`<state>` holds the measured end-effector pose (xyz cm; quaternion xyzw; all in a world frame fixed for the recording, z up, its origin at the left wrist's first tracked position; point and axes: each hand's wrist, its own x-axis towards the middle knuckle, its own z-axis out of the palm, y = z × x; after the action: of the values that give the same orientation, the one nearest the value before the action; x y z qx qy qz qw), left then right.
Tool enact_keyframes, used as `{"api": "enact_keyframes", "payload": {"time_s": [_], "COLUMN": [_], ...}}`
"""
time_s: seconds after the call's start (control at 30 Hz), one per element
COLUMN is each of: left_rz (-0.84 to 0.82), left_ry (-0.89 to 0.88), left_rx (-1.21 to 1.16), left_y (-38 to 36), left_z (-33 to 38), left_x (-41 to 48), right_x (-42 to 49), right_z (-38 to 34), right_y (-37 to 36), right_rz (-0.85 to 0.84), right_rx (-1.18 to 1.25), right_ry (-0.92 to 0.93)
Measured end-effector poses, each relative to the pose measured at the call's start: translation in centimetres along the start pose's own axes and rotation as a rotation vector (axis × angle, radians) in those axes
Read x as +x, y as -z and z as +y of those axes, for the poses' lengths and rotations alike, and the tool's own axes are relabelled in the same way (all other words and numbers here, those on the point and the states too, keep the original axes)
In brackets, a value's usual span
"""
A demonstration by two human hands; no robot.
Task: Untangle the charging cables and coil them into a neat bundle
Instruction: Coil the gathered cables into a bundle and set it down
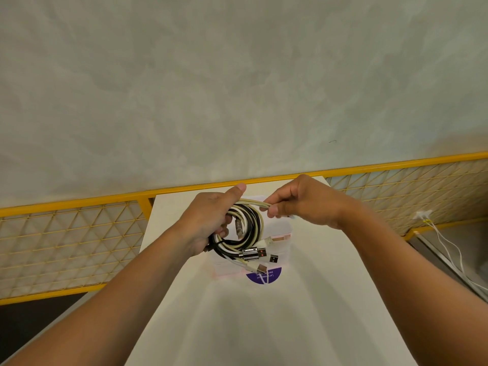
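Both forearms reach forward from the bottom corners of the view, and the hands meet above the far end of a white table (237,326). The left hand (208,223) is turned with its thumb pointing up and away, and its fingers are curled through the middle of the coil of charging cables (247,228), gripping the coil's left side. The coil is a ring of black, white and cream strands, held in the air between the two hands. Several USB plugs (254,253) hang from its lower edge, below and to the right of the left hand. The right hand (303,203) comes in from the right with its wrist bent and its knuckles up. Its thumb and fingertips pinch a cream strand (257,203) at the top of the coil, just beside the left thumb. Under the hands, a clear box (280,239) with a purple label (274,276) sits on the table. Behind the hands runs a yellow mesh rail (68,241). Well to the right of the right arm, thin white wires (446,247) trail down.
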<state>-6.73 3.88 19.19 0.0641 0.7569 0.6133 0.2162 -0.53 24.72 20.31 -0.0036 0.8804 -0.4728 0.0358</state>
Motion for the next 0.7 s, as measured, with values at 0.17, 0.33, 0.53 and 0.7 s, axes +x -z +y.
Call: {"api": "enact_keyframes", "payload": {"time_s": [0.17,0.33,0.53,0.7], "left_rz": [-0.029,-0.064,-0.08,-0.115], "left_ry": [0.018,0.032,0.026,0.015], "left_rx": [-0.029,-0.126,-0.176,-0.239], "left_y": [-0.1,-0.2,-0.1,-0.3], "left_z": [0.2,0.7,1.1,1.5], "left_x": [-0.2,-0.3,-0.5,-0.6], "right_x": [0.4,0.7,1.2,1.4], "right_z": [0.3,0.3,0.7,1.0], "right_y": [-0.4,-0.8,-1.1,-1.5], "right_rz": [0.05,0.127,0.198,0.224], "right_rx": [-0.19,-0.199,-0.031,0.28], "right_ry": [0.061,0.101,0.116,0.13]}}
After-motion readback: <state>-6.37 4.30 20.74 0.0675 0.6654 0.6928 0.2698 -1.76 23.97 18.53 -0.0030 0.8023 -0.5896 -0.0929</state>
